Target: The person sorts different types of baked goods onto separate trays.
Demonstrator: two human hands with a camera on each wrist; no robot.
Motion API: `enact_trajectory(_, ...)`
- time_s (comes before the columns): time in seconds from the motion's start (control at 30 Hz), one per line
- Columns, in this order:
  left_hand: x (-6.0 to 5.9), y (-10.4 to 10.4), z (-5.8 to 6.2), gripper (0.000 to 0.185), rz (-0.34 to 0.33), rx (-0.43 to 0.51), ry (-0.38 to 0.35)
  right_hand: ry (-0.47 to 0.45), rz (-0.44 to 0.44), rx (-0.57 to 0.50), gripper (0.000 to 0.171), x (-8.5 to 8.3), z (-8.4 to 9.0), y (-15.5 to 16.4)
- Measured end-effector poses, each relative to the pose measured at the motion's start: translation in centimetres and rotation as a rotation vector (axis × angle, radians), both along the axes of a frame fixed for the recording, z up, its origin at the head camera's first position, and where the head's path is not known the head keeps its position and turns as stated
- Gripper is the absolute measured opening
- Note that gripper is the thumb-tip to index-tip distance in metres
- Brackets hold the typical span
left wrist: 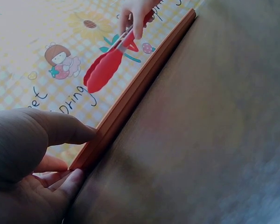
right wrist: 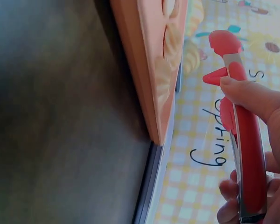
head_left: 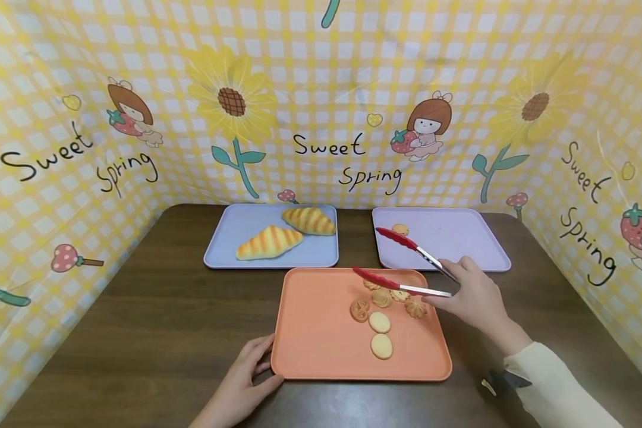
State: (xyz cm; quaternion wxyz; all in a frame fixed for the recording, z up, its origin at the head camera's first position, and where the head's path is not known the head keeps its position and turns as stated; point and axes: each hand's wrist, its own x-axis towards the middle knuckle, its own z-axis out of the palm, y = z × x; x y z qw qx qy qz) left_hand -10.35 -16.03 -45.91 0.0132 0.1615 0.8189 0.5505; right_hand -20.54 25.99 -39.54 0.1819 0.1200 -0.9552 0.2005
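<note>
Staged tabletop set, brown table [head_left: 139, 333], cartoon "Sweet Spring" backdrop [head_left: 321, 89] on three sides

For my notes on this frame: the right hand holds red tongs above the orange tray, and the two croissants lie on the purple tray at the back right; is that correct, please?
Not quite. The two croissants lie on the blue tray at the back left, as the head view shows. The purple tray holds one small cookie. The right hand does hold the red tongs above the orange tray.

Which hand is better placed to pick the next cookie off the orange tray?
Right. The right hand already grips the red tongs, which are open with tips above the cookies on the orange tray. The left hand only rests at the tray's near left corner, away from the cookies.
</note>
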Motion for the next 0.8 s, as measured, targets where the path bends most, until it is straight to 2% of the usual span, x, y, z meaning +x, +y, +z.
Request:
enact_trajectory(0.17,0.0,0.1,0.0,0.067,0.006,0.001,0.011,0.011,0.039,-0.010,0.072,1.6,-0.1,-0.3)
enact_trajectory(0.4,0.0,0.0,0.0,0.067,-0.004,-0.001,-0.004,-0.054,0.043,0.023,0.075,3.3,-0.7,-0.6)
enact_trajectory(0.8,0.0,-0.1,-0.2,0.066,-0.012,-0.002,0.051,-0.097,0.031,0.061,0.094,5.2,-1.5,-0.4)
